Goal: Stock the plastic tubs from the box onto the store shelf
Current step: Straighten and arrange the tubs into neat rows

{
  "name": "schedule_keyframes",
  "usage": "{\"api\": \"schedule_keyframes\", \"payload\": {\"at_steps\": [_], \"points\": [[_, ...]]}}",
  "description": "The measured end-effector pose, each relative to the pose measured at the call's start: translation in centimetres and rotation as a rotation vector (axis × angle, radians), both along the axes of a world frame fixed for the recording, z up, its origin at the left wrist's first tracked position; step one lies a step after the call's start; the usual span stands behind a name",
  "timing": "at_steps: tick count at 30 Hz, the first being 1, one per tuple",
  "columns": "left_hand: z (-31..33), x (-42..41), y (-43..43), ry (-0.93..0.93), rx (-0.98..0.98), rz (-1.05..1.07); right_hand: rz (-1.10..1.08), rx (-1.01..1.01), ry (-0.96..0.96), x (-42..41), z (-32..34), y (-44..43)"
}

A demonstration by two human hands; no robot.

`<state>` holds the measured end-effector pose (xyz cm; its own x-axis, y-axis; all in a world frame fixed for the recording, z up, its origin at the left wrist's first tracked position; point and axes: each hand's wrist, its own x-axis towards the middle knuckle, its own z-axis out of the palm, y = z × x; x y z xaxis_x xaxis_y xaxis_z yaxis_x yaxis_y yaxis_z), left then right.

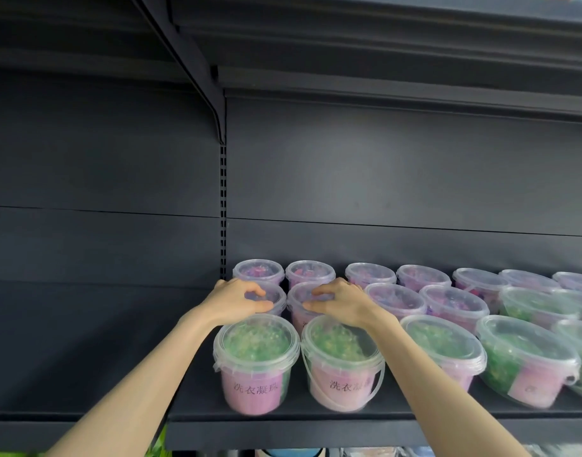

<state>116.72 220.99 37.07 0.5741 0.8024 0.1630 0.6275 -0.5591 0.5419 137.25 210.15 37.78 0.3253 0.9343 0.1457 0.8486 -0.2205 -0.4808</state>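
Clear plastic tubs with pink labels stand in three rows on a dark shelf point(197, 400). My left hand point(235, 301) curls over the lid of the leftmost middle-row tub point(274, 300), which holds purple contents. On the lid of the neighbouring purple tub point(299, 305) lies my right hand point(340, 303), fingers bent. Both arms reach over two front-row tubs with green contents, the left one point(256, 361) and the right one point(342, 361). Whether the hands grip the tubs or only touch the lids is unclear. No box is in view.
More tubs point(526, 357) fill the shelf to the right, purple at the back, green in front. The shelf bay on the left point(85, 341) is bare. An upright slotted post point(223, 209) splits the back panel. Another shelf point(381, 61) hangs overhead.
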Motion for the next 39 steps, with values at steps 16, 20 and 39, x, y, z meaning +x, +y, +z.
{"api": "schedule_keyframes", "payload": {"at_steps": [16, 20, 39], "points": [[-2.5, -4.6, -9.1, -0.445, 0.193, -0.191, 0.093, 0.202, 0.136, -2.7, -2.4, -10.4], [-4.4, -4.7, -11.8, -0.437, 0.34, -0.077, 0.114, 0.3, 0.003, -3.8, -4.3, -11.6], [-9.0, -4.2, -13.9, -0.598, -0.058, 0.323, -0.148, 0.303, 0.29, -7.0, -8.5, -12.7]]}}
